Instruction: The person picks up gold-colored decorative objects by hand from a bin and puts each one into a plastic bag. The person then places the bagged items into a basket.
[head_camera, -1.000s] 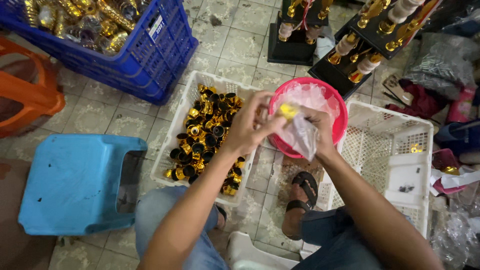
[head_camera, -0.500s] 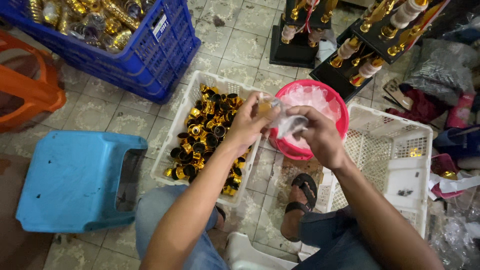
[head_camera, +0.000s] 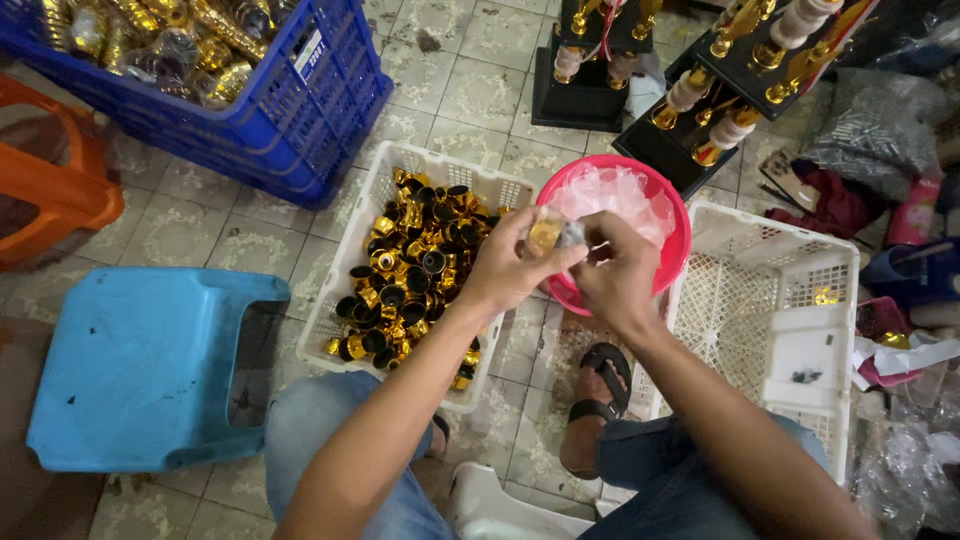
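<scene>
Above pink basin (head_camera: 680, 240), small gold piece (head_camera: 546, 236) pinched, left hand (head_camera: 510, 268), right hand (head_camera: 618, 275)

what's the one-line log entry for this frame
left hand: holds gold cap | right hand: pinches clear wrap on it | below: red basin | left: white crate of gold caps

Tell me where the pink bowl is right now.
In the head view, the pink bowl sits on the floor right of centre, between the basket of gold caps and the white basket, behind both hands.
</scene>
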